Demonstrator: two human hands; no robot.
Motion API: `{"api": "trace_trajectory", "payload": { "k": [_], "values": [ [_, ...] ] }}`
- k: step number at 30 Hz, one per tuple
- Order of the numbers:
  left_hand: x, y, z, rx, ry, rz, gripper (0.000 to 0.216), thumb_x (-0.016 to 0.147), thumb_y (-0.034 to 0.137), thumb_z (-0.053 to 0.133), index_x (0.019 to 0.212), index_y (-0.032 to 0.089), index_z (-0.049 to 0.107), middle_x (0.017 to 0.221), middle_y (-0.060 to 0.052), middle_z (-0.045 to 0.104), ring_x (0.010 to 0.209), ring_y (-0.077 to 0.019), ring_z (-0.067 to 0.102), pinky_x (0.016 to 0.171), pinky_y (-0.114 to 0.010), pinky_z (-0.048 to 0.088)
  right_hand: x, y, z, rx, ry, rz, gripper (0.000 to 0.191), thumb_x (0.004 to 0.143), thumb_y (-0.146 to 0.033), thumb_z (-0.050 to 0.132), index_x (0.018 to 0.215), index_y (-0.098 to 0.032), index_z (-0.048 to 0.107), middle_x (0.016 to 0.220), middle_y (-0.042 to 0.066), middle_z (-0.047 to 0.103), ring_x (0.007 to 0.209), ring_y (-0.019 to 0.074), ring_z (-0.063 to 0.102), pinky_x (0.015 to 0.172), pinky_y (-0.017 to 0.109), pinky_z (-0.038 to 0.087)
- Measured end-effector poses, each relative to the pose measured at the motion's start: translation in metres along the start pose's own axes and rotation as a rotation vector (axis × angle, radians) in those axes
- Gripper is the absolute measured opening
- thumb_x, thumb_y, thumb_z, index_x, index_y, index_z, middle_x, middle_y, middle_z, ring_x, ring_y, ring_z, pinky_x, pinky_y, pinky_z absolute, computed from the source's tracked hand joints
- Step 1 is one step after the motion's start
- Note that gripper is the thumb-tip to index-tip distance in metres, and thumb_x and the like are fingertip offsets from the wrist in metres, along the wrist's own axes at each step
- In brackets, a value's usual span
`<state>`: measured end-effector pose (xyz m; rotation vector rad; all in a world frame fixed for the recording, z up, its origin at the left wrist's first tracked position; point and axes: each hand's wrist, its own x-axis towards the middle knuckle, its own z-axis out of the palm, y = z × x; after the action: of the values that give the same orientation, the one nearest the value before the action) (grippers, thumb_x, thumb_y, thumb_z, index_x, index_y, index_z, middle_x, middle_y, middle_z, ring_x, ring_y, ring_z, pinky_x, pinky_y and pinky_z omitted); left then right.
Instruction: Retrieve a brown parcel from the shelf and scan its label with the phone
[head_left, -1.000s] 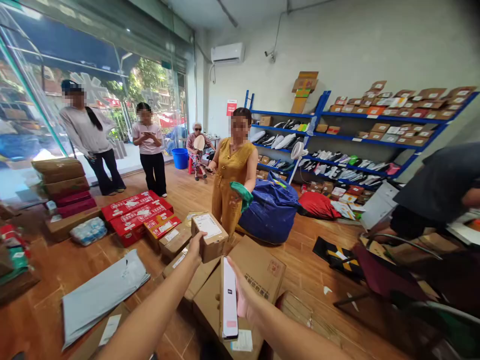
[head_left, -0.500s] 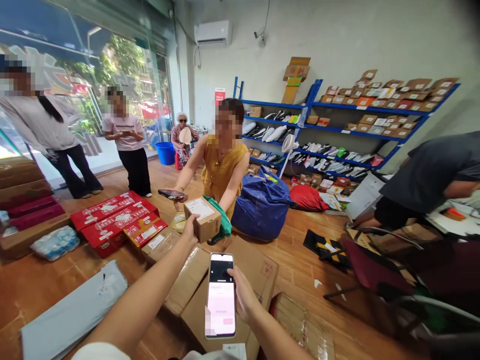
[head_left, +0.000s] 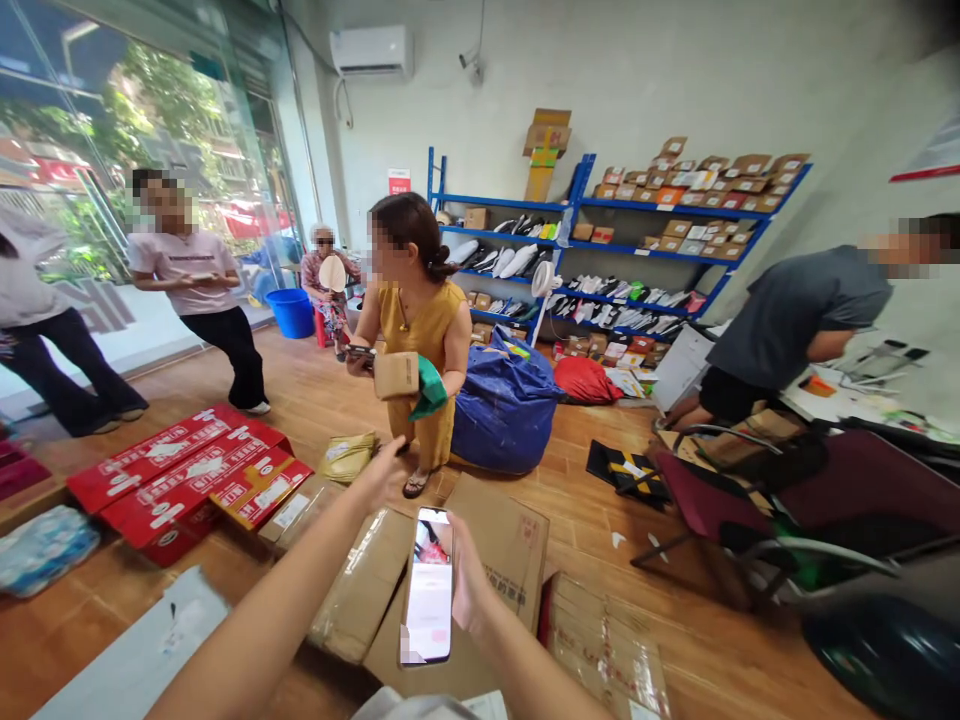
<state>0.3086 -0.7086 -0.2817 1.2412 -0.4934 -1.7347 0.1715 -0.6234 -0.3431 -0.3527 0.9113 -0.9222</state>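
Note:
My right hand [head_left: 466, 580] holds a smartphone [head_left: 427, 588] upright, its lit screen facing me, above a large cardboard box [head_left: 510, 545]. My left hand [head_left: 382, 468] is stretched forward, empty, fingers apart. In front of it stands a person in a yellow dress [head_left: 420, 340] who holds a small brown parcel [head_left: 396, 375], a green bag [head_left: 431, 388] and a dark phone. The parcel is clear of my left hand.
Red cartons [head_left: 180, 475] and taped boxes [head_left: 360, 580] lie on the wooden floor. A big blue sack [head_left: 502, 405] sits behind the person. Blue shelves [head_left: 600, 250] hold parcels. People stand at left; a person [head_left: 795, 320] bends at right by chairs [head_left: 787, 490].
My left hand let go of the small brown parcel; the person in yellow took it and turned left. My phone's screen turned toward me, and my view swung right.

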Motion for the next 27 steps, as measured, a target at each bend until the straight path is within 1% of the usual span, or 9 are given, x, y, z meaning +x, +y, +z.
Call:
{"api": "trace_trajectory", "payload": {
  "k": [3,4,5,7,12,15,20,22,27],
  "values": [
    [-0.040,-0.041,-0.021,0.166,-0.161,-0.230,0.051,0.072,0.060,0.052,0.091,0.014,0.063,0.067,-0.009,0.065,0.056,-0.0226,0.058,0.049,-0.032,0.044,-0.001,-0.001,0.012,0.014,-0.009,-0.014,0.046,0.068,-0.056,0.051,0.078,-0.013,0.062,0.056,0.005,0.064,0.050,0.0176,0.057,0.055,0.029,0.046],
    [-0.052,-0.055,-0.029,0.194,-0.305,-0.281,0.056,0.074,0.064,0.045,0.094,0.015,0.063,0.071,-0.009,0.066,0.062,-0.0207,0.059,0.054,-0.030,0.046,0.000,0.000,0.016,0.016,0.001,-0.031,0.045,0.067,-0.057,0.053,0.076,-0.013,0.061,0.056,0.004,0.064,0.050,0.0175,0.057,0.054,0.029,0.045],
    [-0.063,-0.069,-0.037,0.175,-0.416,-0.264,0.057,0.077,0.063,0.042,0.101,0.015,0.061,0.079,-0.010,0.067,0.070,-0.0218,0.060,0.059,-0.031,0.048,0.001,0.001,0.020,0.015,0.013,-0.047,0.045,0.066,-0.058,0.054,0.074,-0.014,0.060,0.056,0.004,0.064,0.050,0.0175,0.057,0.054,0.029,0.045],
    [-0.078,-0.088,-0.050,0.154,-0.466,-0.196,0.055,0.080,0.059,0.041,0.117,0.020,0.051,0.097,-0.010,0.066,0.083,-0.0229,0.061,0.061,-0.032,0.050,0.005,0.004,0.028,0.007,0.043,-0.080,0.045,0.061,-0.060,0.061,0.070,-0.016,0.057,0.054,0.002,0.063,0.049,0.0162,0.056,0.051,0.027,0.044],
    [-0.091,-0.097,-0.068,0.094,-0.330,-0.049,0.070,0.081,0.040,0.047,0.137,0.039,0.006,0.118,-0.006,0.059,0.094,-0.0260,0.060,0.058,-0.035,0.054,0.014,0.014,0.048,-0.028,0.025,-0.095,0.044,0.059,-0.059,0.067,0.061,-0.018,0.052,0.045,-0.003,0.054,0.041,0.0113,0.047,0.045,0.024,0.037],
    [-0.097,-0.090,-0.073,0.038,-0.310,-0.019,0.077,0.077,0.024,0.046,0.138,0.037,0.003,0.118,-0.008,0.059,0.094,-0.0266,0.061,0.055,-0.033,0.055,0.014,0.019,0.055,-0.071,-0.078,-0.081,0.053,0.063,-0.070,0.055,0.061,-0.017,0.054,0.051,0.000,0.057,0.045,0.0138,0.050,0.049,0.027,0.041],
    [-0.112,-0.082,-0.084,-0.063,-0.301,0.078,0.097,0.061,0.007,0.046,0.138,0.034,-0.006,0.124,-0.010,0.054,0.097,-0.0284,0.060,0.053,-0.031,0.056,0.008,0.020,0.061,-0.372,-0.169,-0.440,0.049,0.072,-0.064,0.053,0.088,-0.019,0.061,0.083,0.002,0.066,0.078,0.0187,0.057,0.075,0.030,0.044],
    [-0.118,-0.081,-0.089,-0.072,-0.296,0.100,0.102,0.058,0.004,0.047,0.138,0.034,-0.009,0.124,-0.009,0.054,0.099,-0.0283,0.060,0.054,-0.030,0.056,0.003,0.020,0.064,-0.462,-0.253,-0.503,0.045,0.078,-0.059,0.049,0.097,-0.021,0.061,0.096,0.002,0.065,0.092,0.0192,0.055,0.084,0.029,0.041],
    [-0.131,-0.075,-0.098,-0.059,-0.275,0.175,0.109,0.054,0.001,0.048,0.137,0.037,-0.013,0.122,-0.007,0.056,0.097,-0.0276,0.060,0.055,-0.030,0.057,-0.014,0.021,0.073,-0.479,-0.409,-0.291,0.047,0.079,-0.058,0.047,0.105,-0.020,0.057,0.095,0.003,0.066,0.086,0.0193,0.058,0.074,0.029,0.044]
  ]
}}
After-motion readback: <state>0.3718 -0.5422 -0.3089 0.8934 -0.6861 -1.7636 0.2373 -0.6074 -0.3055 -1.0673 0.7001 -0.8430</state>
